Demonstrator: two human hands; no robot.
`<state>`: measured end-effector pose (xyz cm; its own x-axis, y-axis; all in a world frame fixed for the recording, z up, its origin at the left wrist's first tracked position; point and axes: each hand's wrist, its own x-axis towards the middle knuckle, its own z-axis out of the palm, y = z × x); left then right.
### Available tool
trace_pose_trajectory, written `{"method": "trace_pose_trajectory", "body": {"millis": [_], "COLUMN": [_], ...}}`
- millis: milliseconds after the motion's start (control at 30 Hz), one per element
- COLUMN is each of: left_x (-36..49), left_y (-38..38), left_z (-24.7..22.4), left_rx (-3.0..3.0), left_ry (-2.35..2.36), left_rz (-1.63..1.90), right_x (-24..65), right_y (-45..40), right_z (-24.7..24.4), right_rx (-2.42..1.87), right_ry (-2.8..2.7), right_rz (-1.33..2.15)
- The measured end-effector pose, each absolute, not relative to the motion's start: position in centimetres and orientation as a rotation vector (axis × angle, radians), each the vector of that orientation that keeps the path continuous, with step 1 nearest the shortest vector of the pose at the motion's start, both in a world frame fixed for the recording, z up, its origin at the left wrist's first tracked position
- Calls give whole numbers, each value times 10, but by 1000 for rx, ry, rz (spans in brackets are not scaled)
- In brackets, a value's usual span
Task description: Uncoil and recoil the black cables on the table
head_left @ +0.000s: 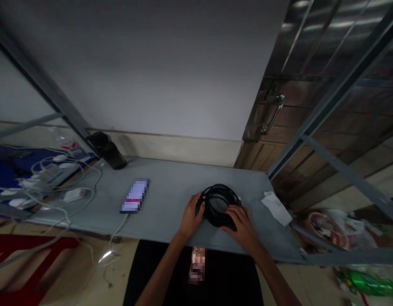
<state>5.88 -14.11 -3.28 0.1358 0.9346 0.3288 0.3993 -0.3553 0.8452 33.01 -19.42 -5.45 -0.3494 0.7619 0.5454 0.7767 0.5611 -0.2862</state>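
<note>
A coil of black cable lies on the grey tabletop, its loops bundled into a thick ring. My left hand is closed on the ring's left side, thumb on the near part and fingers partly hidden by the cable. On the right side, my right hand curls its fingers over the loops, with the thumb at the near edge. Both hands touch the coil, and it stays down at the table surface.
Left of the coil lies a lit phone on a white charging cord. A dark bottle leans by the wall, near tangled white cords and a power strip. A white paper lies to the right. Metal posts frame the table.
</note>
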Motion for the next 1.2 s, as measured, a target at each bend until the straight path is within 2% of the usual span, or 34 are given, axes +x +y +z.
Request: {"method": "trace_pose_trajectory", "body": {"millis": [233,700,1200], "left_x": [57,55,57], "left_y": [-144,-136,-137], "left_z": [-31,-55,-50], "left_rx": [1935,2035,2045], "left_ry": [1177,1100,1160], "left_rz": [1159,1076,1017], "right_x": [328,332,324], "right_y": [-201,-197,-201], "right_z": [-58,-69,-42], "right_rx": [-1252,-1289,-1306], "right_ry": [-2110,-2073,-1973], "right_rz": [-150,-170,-98]}}
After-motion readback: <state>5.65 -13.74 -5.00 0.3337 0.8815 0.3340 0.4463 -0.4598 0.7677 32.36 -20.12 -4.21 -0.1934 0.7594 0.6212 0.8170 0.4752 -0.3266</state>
